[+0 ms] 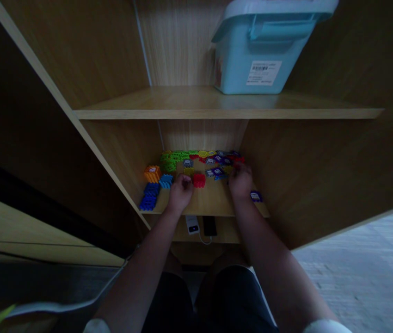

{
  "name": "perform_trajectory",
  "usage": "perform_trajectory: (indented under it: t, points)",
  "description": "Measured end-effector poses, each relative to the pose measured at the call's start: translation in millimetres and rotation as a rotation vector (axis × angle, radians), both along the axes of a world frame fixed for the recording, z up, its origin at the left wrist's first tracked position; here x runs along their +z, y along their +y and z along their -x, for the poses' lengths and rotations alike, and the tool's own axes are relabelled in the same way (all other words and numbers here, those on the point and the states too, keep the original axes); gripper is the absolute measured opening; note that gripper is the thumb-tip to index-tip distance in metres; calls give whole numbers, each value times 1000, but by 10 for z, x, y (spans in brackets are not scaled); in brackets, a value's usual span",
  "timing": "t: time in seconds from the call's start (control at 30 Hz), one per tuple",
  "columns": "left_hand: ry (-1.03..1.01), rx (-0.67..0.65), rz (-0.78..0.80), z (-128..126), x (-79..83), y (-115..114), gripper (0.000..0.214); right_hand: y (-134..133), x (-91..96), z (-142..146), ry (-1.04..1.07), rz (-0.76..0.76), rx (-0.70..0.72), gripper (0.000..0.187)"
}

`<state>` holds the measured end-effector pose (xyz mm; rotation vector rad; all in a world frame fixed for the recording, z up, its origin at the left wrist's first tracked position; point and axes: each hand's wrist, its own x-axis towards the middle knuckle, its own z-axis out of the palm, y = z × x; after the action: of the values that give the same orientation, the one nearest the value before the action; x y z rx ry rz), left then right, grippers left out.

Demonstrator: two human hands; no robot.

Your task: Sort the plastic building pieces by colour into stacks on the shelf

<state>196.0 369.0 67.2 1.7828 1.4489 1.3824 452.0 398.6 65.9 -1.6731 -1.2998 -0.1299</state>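
My left hand (181, 190) is over the shelf with its fingers curled together; whatever lies between them is hidden. Just right of it stands a stack of red toothed plastic pieces (199, 180), with yellow pieces (188, 171) behind. My right hand (241, 180) reaches into the loose pieces at the right, fingers bent inward, their tips partly hidden. Purple-labelled pieces (217, 172) lie to its left, and a single one (256, 196) lies to its right. At the left sit an orange stack (152, 174), a light blue stack (166, 181) and dark blue stacks (150, 196). Green pieces (170, 162) line the back.
The wooden shelf (213, 199) has side walls close on both sides. An upper shelf board (182, 113) holds a light blue lidded bin (255, 51). Below lie a white power bank (192, 225) and a dark phone (209, 226) joined by a cable.
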Motion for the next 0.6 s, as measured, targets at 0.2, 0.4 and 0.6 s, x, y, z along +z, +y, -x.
perform_trajectory:
  t: [0.2, 0.4, 0.6]
  points:
    - [-7, 1, -11, 1, -41, 34, 11, -21, -2, 73, 4, -90, 109, 35]
    - [-72, -59, -80, 6, -76, 53, 15, -118, 36, 257, -20, -205, 282, 33]
    - [-132, -256, -153, -16, -31, -37, 51, -263, 22, 446, -408, -272, 700, 24]
